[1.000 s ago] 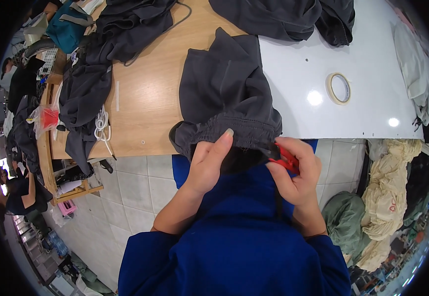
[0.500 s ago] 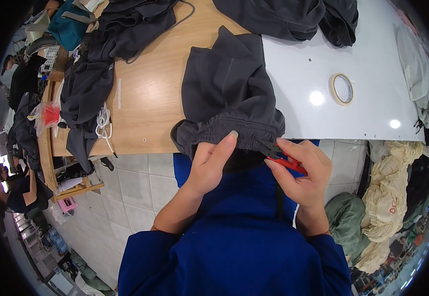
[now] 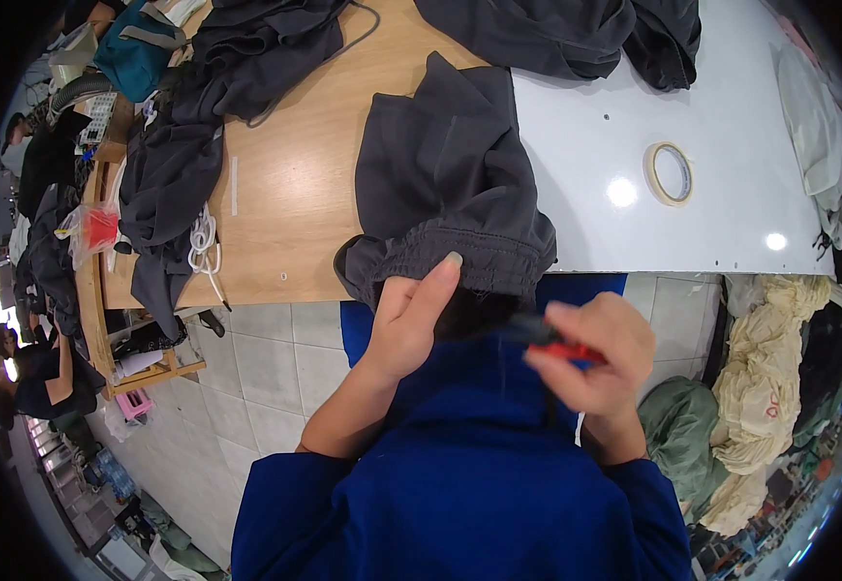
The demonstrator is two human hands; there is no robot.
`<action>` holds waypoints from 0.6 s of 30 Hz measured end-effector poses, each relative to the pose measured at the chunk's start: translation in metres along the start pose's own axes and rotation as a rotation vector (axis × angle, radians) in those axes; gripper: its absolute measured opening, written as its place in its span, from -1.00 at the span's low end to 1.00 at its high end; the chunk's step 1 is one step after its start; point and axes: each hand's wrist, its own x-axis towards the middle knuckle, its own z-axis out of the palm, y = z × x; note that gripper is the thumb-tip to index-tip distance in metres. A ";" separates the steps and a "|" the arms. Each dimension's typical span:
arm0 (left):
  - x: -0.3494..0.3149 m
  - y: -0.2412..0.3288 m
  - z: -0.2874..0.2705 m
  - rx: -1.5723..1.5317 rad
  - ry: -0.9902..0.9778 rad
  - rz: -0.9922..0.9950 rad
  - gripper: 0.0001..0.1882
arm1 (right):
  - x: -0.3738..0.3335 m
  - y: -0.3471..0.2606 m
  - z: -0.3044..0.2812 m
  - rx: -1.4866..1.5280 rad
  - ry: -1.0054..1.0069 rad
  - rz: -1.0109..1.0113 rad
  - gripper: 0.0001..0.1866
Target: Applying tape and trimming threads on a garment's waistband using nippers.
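A dark grey garment is lying across the table's near edge, its elastic waistband hanging toward the person for easy reach. The left hand is pinching that waistband taut, while the right hand is clenching a small red-handled tool just beside it.

Clear plastic bag with red contents — far left, table's edge

— What did the left hand hold?
— The elastic waistband of a dark grey garment hanging over the table edge.
— And the right hand?
— It was closed on a small red-handled tool, possibly snips; blurred. A tape roll lay well apart.
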 end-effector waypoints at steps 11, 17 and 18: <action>0.000 0.001 0.004 0.006 -0.043 0.025 -0.69 | 0.007 0.003 0.002 -0.126 -0.013 0.101 -0.61; 0.001 0.000 0.004 0.023 -0.040 0.028 -0.69 | 0.008 0.003 -0.002 -0.139 -0.072 0.079 -0.62; 0.001 0.000 0.004 0.023 -0.040 0.028 -0.69 | 0.008 0.003 -0.002 -0.139 -0.072 0.080 -0.62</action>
